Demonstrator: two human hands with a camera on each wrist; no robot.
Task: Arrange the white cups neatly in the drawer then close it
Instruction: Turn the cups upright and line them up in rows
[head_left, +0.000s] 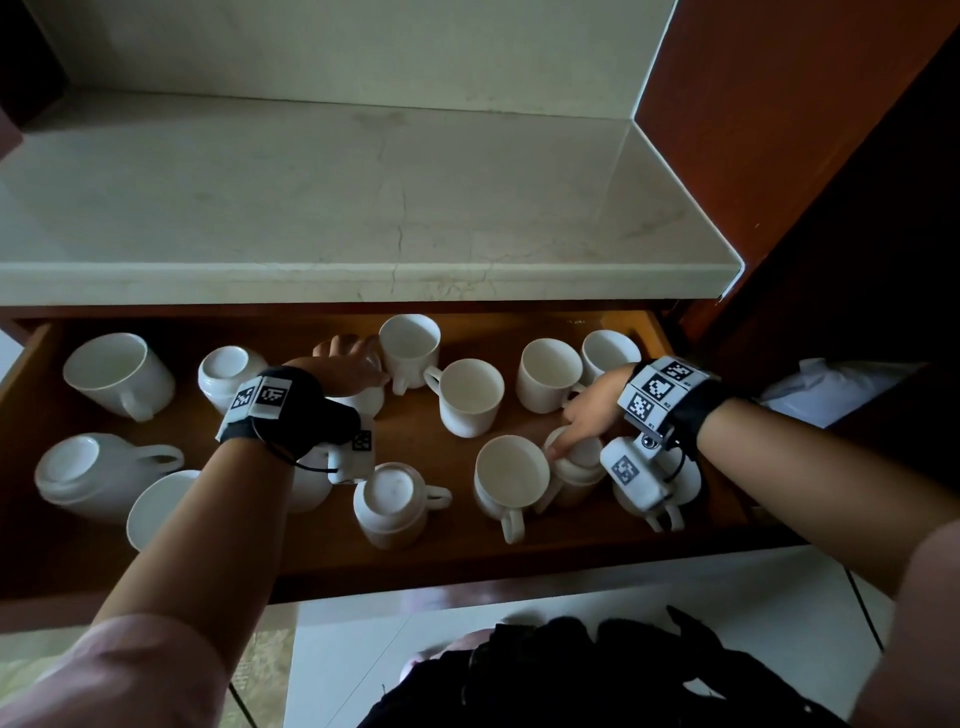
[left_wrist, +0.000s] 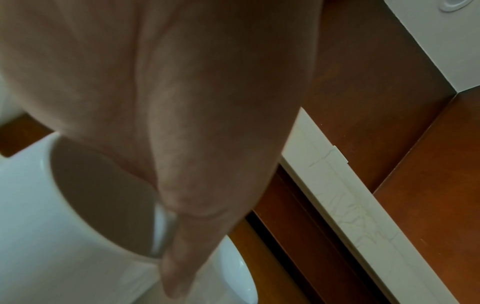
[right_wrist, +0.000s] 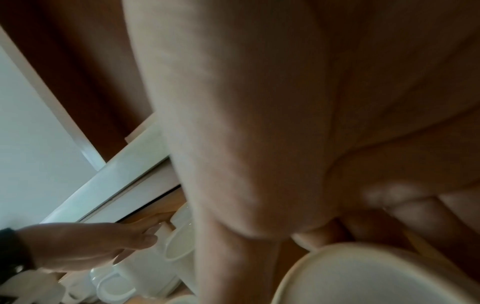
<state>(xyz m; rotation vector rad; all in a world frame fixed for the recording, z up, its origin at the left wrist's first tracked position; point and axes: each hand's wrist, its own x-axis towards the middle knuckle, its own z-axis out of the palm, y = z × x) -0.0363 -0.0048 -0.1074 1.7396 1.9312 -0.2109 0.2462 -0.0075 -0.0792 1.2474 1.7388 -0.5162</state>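
An open wooden drawer (head_left: 410, 441) holds several white cups, some mouth up, some upside down. My left hand (head_left: 353, 358) reaches to the drawer's back middle and grips a white cup (head_left: 366, 402) from above. In the left wrist view my thumb (left_wrist: 176, 257) lies across the rim of this cup (left_wrist: 78, 236). My right hand (head_left: 576, 421) is at the right and holds an upside-down cup (head_left: 582, 467) by its base. The right wrist view shows that cup's base (right_wrist: 376, 277) under my curled fingers (right_wrist: 389, 197).
Loose cups surround both hands: mouth-up ones (head_left: 470, 397) (head_left: 550, 374) (head_left: 511, 478) and an upside-down one (head_left: 395, 504). A pale marble counter (head_left: 363, 208) overhangs the drawer's back. A red-brown cabinet side (head_left: 779, 104) stands at the right.
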